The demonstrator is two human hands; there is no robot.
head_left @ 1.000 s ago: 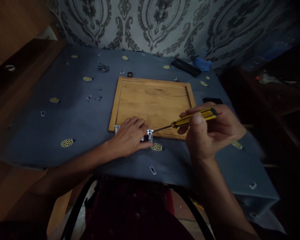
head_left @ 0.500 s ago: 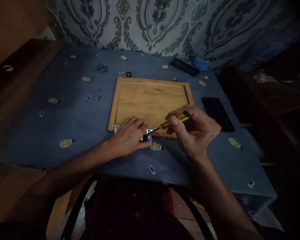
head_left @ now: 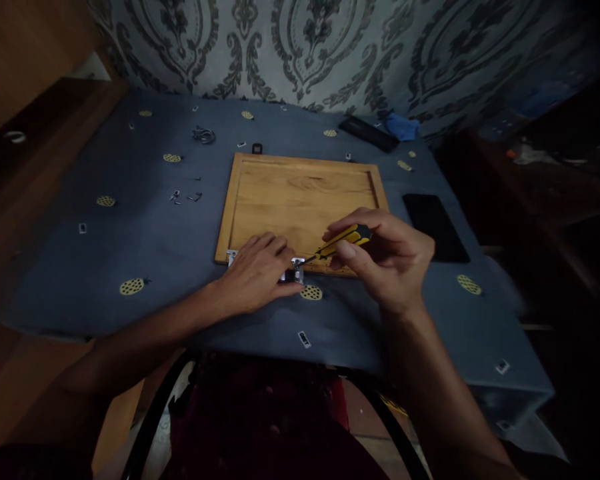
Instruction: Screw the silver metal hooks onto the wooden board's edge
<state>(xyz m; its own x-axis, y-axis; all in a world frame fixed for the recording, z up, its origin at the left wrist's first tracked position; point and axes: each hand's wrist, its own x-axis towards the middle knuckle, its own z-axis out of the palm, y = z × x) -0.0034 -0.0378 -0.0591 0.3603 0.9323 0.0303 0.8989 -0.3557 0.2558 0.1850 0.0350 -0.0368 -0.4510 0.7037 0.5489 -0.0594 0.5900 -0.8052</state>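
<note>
A framed wooden panel lies on the cloth-covered table. At its near edge is a shiny metal fitting, partly hidden under my left hand. My left hand presses over it, fingers bent onto the panel and thumb along the near side. Another bright metal piece shows left of that hand; whether both belong to one part I cannot tell. My right hand grips a yellow-and-black screwdriver by its handle. The screwdriver slants down to the left, its tip at the fitting's plate.
Several small screws lie left of the panel, with a grey coiled item farther back. Behind the panel is a small dark square piece. A black case, a blue cloth and a black tablet-like slab are on the right.
My right hand and the screwdriver handle have shifted slightly left, and the fingers have changed position on the handle. The tip stays by the fitting. My left hand has not moved.
</note>
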